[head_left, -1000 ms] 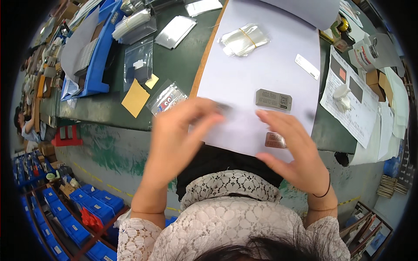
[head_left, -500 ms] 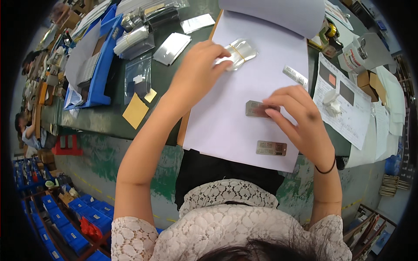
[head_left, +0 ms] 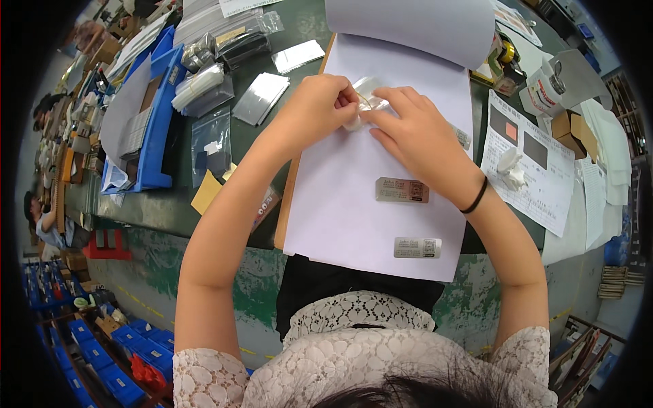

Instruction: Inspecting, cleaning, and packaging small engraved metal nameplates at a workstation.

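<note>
A bundle of clear plastic bags [head_left: 369,87] with a rubber band round it is near the top of the white paper pad [head_left: 326,217]. My left hand [head_left: 325,103] pinches its left side, fingers curled. From the right, my right hand [head_left: 420,132] has its thumb and fingers closed on the same bundle, near the rubber band. Below my right hand lies a metal tag [head_left: 403,190], with a second metal tag [head_left: 417,247] nearer the pad's front edge. Another metal tag [head_left: 464,138] is partly hidden behind my right hand.
Left of the pad stand a blue tray [head_left: 160,129], silver cards [head_left: 261,98] and bagged parts [head_left: 212,143]. A yellow paper piece [head_left: 206,193] lies beside my left forearm. On the right are a printed sheet [head_left: 537,183], a white container [head_left: 543,92] and an opened cardboard box [head_left: 575,132].
My right hand has moved from the middle metal tag up and left to the bag bundle. Both hands now meet there. The tag lies uncovered on the pad, and the view has shifted slightly.
</note>
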Demonstrator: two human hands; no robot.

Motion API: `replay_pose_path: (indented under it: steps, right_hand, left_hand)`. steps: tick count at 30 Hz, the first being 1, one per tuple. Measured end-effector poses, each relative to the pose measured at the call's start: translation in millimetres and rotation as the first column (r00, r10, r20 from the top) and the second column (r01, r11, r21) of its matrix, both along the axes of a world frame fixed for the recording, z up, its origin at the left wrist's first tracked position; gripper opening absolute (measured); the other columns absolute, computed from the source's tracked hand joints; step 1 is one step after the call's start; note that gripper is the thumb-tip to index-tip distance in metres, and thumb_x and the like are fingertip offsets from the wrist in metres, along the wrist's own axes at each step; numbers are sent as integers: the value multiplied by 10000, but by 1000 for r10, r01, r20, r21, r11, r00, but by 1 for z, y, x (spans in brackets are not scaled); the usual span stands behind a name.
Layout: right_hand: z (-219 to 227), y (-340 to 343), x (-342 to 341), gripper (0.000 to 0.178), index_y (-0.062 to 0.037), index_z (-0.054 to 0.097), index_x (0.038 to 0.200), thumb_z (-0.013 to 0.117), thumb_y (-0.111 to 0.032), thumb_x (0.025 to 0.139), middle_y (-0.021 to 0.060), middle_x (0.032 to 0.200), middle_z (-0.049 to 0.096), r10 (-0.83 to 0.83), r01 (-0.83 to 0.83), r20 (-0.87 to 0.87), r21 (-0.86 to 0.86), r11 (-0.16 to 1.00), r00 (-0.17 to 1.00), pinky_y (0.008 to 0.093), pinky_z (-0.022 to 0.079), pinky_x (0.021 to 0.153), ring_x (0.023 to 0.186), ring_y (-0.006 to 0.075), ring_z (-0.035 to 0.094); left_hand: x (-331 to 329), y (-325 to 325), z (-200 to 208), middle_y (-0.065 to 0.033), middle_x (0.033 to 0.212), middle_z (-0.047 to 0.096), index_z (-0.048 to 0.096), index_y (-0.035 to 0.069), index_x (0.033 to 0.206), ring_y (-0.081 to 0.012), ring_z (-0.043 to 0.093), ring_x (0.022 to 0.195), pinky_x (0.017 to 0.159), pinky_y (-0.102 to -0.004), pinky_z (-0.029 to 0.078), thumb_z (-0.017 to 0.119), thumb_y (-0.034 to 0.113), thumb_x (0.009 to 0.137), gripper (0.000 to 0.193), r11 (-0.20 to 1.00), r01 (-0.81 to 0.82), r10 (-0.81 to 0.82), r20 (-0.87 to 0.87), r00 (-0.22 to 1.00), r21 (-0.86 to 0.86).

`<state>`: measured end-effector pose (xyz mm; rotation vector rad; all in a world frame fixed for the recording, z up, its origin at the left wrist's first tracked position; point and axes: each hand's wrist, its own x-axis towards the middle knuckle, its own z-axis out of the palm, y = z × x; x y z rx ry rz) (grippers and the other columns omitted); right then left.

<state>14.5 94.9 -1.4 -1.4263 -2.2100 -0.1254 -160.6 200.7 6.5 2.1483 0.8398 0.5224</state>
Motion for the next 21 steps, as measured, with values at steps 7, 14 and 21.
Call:
replay_pose_path:
  steps: [7,14,21]
  right_hand:
    - [0,0,-9,211,-80,707,990,688,-160,796,119,1200,587,-39,26,121,104,994,992,380,456,882,1122,276,526]
    - [6,1,0,193,-88,700,1042,646,-165,874,122,1239,569,11,-11,53,0,1000,999,397,446,946,1154,299,506]
    - [55,-39,-22,225,17,678,959,608,-196,937,42,875,677,-154,-385,-773,-465,797,615,262,478,743,799,117,597]
  left_hand:
    - [-46,-9,10,-54,811,641,645,-46,913,-110,598,714,657,-244,490,651,87,856,145,997,-25,26,9,1000,-73]
    - [-93,-72,25,7,820,613,660,-7,1006,-62,526,689,647,-194,440,693,161,875,216,515,124,288,307,907,-848]
    - [-91,-92,18,-1,840,627,660,-15,1011,-64,509,704,653,-193,428,690,158,881,218,411,246,284,380,880,-878]
